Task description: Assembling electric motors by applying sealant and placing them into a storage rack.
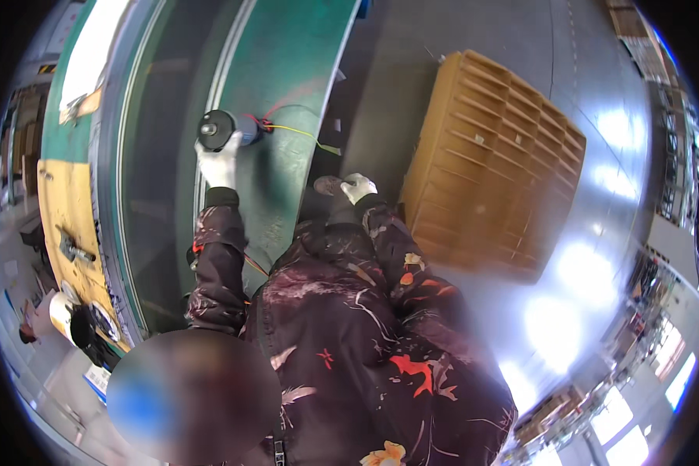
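Observation:
My left hand point(219, 165), in a white glove, is closed around an electric motor point(247, 130) over the green work surface point(287, 70). The motor has a black round end point(217, 129) with a short metal shaft facing up. Red leads and a yellow-green wire point(299, 133) trail from its far side toward the right edge of the surface. My right hand point(358, 188), also gloved in white, hangs beside that edge, close to the brown toe of a shoe point(328, 185). Its fingers are curled, and whatever they may hold is hidden.
A large brown cardboard box with a grid of dividers point(505, 147) stands on the grey floor to the right. Metal rails point(225, 70) run along the work surface. Farther left, a yellow board point(66, 210) carries a dark metal fitting point(76, 248).

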Demonstrator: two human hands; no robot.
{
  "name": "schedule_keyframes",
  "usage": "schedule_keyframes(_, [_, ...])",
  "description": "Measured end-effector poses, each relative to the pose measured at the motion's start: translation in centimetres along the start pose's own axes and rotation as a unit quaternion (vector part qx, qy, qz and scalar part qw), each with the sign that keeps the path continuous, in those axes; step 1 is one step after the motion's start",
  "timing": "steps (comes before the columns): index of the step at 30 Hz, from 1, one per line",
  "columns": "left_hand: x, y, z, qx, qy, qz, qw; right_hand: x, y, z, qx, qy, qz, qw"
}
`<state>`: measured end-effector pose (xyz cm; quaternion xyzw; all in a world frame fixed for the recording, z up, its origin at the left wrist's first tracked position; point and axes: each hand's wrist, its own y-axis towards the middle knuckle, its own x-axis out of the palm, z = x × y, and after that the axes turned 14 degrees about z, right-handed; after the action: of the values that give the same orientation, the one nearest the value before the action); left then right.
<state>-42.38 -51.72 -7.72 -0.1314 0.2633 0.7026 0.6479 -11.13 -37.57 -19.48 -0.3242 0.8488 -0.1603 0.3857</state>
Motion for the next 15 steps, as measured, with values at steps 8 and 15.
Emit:
schedule_keyframes(8, [-4.6, -7.7, 5.9, -0.016, 0.109, -0.068, 0.992, -0.5, 0.0, 6.7, -0.055, -0.166, -0.070, 0.982])
schedule_keyframes(15, [-18.1, -20.7, 1.0, -0.251, -0.127, -0.344, 0.896, 4.4, -1.8, -10.2, 0.073, 0.049, -0.381, 0.921])
